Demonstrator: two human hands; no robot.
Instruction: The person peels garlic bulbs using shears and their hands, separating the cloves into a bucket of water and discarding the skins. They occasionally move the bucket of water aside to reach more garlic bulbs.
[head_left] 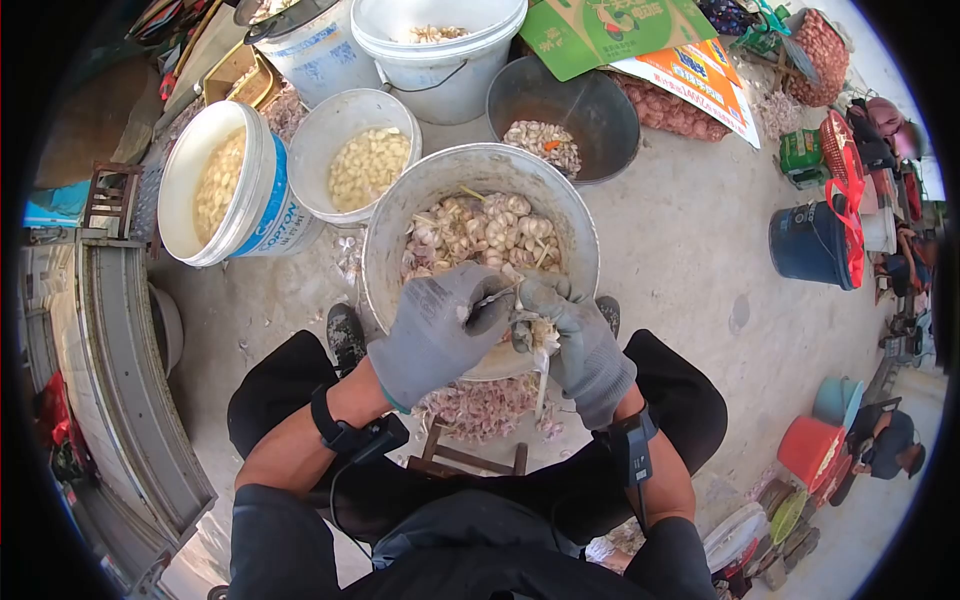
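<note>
Both my hands wear grey gloves and meet over the near part of a large white tub (pixel 582 215) holding garlic bulbs (pixel 490 228). My left hand (pixel 440 325) is closed around a small thin metal tool, mostly hidden in the fist. In my right hand (pixel 580 345) is a garlic bulb (pixel 543 336) with pale peeling skin and a stalk hanging down. The fingertips of the two hands nearly touch. Below the tub, loose garlic skins (pixel 480 405) lie by a small wooden stool (pixel 468 460).
Buckets of peeled cloves (pixel 250 190) (pixel 335 110) stand at the left. Behind are a white bucket (pixel 450 75), a dark basin (pixel 610 120) and a green cardboard sheet (pixel 610 30). At right are a blue bucket (pixel 808 245) and a seated person (pixel 888 445).
</note>
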